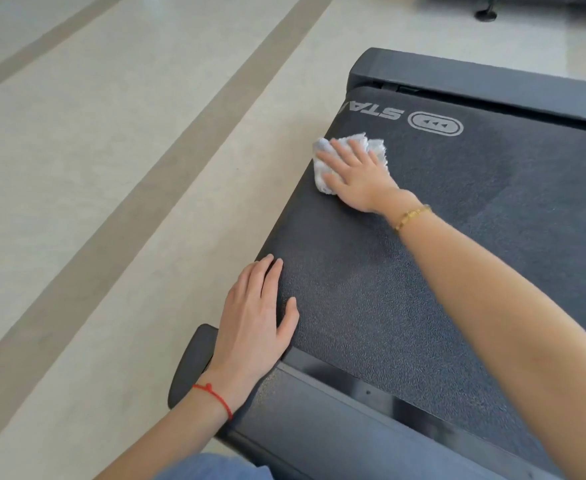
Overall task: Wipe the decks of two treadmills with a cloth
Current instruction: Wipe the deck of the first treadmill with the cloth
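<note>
The treadmill deck, a dark textured belt, is filling the right and centre of the head view, running away from the person toward a grey end cover at the top. White lettering and an oval logo are showing upside down near that far end. The cloth, white and crumpled, is lying on the belt close to its left edge, just below the lettering. The right hand is pressing down on it with fingers spread and fairly straight, palm flat over the bunched fabric; parts of the cloth are sticking out beyond the fingertips and on both sides of the hand. A gold bracelet is sitting on that wrist, and the bare forearm is stretching in from the lower right.

The left hand is resting flat on the near left edge of the belt, fingers straight and together, holding nothing. A red string is circling its wrist. Beneath that wrist a rounded dark corner piece is jutting out over the pale floor, which is carrying broad tan stripes. A grey side rail is crossing the bottom of the view. At the very bottom, a blue patch is probably the person's clothing, though too little of it is showing to be sure.
</note>
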Demonstrator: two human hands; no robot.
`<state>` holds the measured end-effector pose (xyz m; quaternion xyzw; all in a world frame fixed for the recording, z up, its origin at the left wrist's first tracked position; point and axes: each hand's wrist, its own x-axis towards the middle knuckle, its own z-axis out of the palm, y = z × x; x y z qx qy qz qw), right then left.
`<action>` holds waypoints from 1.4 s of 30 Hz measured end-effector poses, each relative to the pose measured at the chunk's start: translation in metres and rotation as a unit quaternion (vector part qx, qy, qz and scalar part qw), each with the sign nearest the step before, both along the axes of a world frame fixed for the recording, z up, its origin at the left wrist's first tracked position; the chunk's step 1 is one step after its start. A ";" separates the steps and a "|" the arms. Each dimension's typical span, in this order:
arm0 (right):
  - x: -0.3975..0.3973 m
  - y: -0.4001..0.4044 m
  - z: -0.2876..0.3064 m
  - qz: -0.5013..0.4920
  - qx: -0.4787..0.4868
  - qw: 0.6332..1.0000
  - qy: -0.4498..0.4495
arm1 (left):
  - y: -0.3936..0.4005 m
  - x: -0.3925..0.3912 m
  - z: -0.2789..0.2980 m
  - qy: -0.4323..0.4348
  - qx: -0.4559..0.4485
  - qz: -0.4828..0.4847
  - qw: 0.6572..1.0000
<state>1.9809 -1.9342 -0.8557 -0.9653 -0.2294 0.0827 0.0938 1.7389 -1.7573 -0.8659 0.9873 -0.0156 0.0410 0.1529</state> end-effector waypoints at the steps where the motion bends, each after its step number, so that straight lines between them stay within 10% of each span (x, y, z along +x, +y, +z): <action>1: 0.006 0.008 0.000 -0.008 -0.007 1.000 0.003 | 0.000 0.000 0.000 0.000 0.001 0.000 1.000; 8: -0.087 0.021 -0.015 0.243 0.025 0.970 -0.012 | 0.001 0.002 -0.002 -0.013 -0.006 0.000 1.000; 16: -0.001 -0.014 -0.005 0.009 0.005 1.000 -0.002 | 0.001 0.001 -0.002 -0.015 -0.013 0.002 1.000; 27: -0.220 -0.047 -0.011 0.194 0.023 0.981 -0.012 | 0.003 -0.002 -0.003 -0.009 -0.024 -0.007 1.000; 36: -0.138 -0.070 -0.003 -0.049 -0.001 0.999 0.005 | 0.003 -0.002 -0.003 -0.006 -0.007 -0.011 1.000; 42: -0.257 -0.055 -0.011 0.102 0.026 0.994 -0.014 | 0.004 0.002 -0.002 -0.005 -0.003 -0.033 0.999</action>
